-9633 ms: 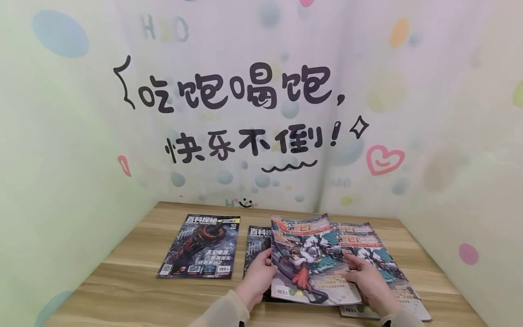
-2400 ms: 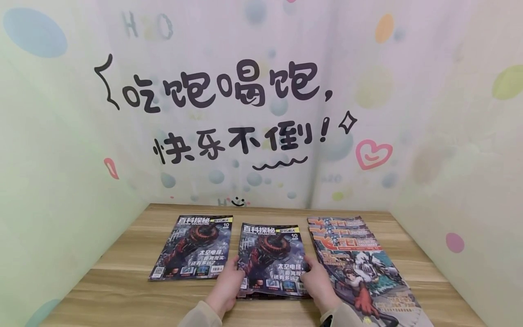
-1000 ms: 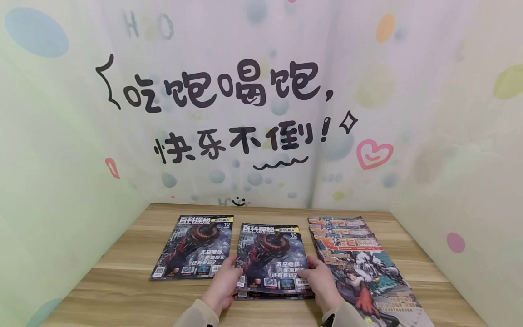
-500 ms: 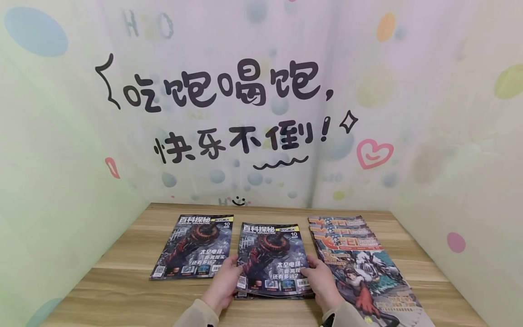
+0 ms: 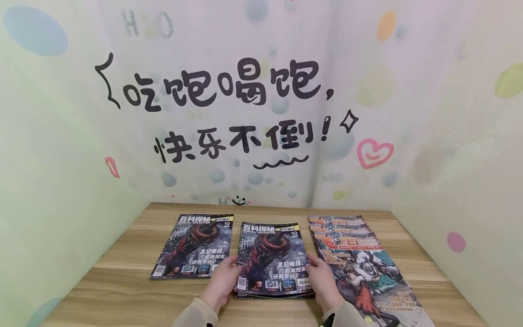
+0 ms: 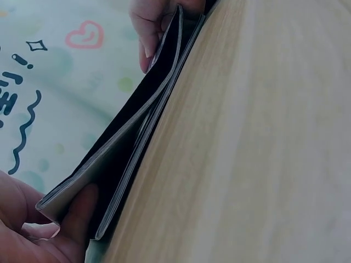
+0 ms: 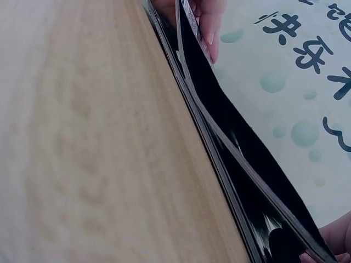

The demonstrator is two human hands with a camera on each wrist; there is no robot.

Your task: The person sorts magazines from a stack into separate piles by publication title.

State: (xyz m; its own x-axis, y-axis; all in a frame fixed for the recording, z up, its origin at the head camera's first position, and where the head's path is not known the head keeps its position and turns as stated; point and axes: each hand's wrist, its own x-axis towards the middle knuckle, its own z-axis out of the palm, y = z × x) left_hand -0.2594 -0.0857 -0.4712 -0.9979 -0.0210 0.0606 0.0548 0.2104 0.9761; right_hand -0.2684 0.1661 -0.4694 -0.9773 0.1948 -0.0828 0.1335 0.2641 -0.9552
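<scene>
In the head view both hands hold a dark science magazine (image 5: 271, 256) with a red ring-shaped machine on its cover. My left hand (image 5: 222, 280) grips its left side, and my right hand (image 5: 324, 282) the right side, thumbs near the cover's lower half. The left wrist view shows a left finger (image 6: 80, 211) tucked beneath this magazine, which slants up from the one below (image 6: 125, 183), leaving a gap between them. In the right wrist view its edge bows away from those underneath. Left of my hands lies a matching magazine (image 5: 194, 245), flat on the table.
A fanned pile of comic magazines (image 5: 363, 268) lies at the right, three mastheads showing, its left side close beside my right hand. The wood-grain table (image 5: 118, 290) meets a printed curtain wall (image 5: 245, 91) at the back and pale walls at both sides.
Earlier my hands held a comic magazine over the middle; it now lies on the right pile. Since then they grip the dark magazine, whose near edge has shifted slightly toward me over the ones below.
</scene>
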